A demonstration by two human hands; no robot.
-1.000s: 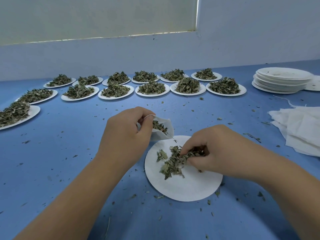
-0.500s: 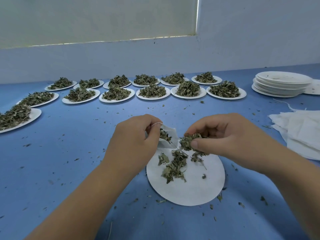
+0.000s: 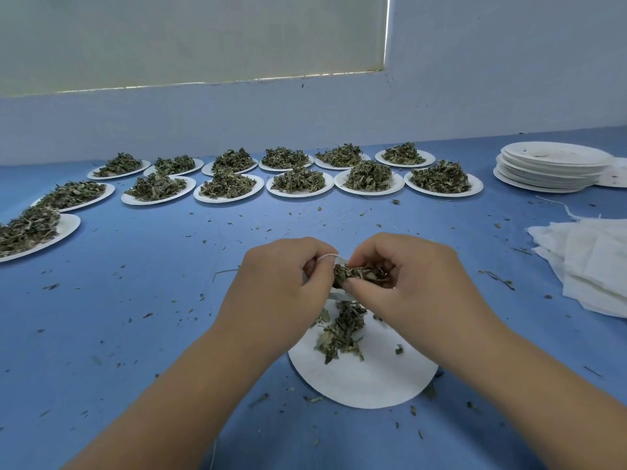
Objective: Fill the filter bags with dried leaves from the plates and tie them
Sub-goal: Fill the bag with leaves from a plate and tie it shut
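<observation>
The head view looks forward and down across the blue table [image 3: 135, 300], toward the far wall [image 3: 492, 96].

Thirteen heaped plates [image 3: 473, 186] of dried leaves [image 3: 368, 174], one nearly bare plate [image 3: 366, 385] in front, one stack of empty plates [image 3: 543, 174], one pile of filter bags [image 3: 593, 262], one held filter bag [image 3: 336, 294].

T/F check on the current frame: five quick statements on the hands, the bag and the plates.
1. The right hand pinches a clump of dried leaves. True.
2. The left hand lies flat on the table. False: it holds the filter bag by its mouth.
3. The near plate under the hands is bare. False: a small leaf pile lies on it.
4. A stack of empty plates stands at the far right. True.
5. The spare bags lie on the left side. False: the white pile of spare bags is at the right edge.
</observation>
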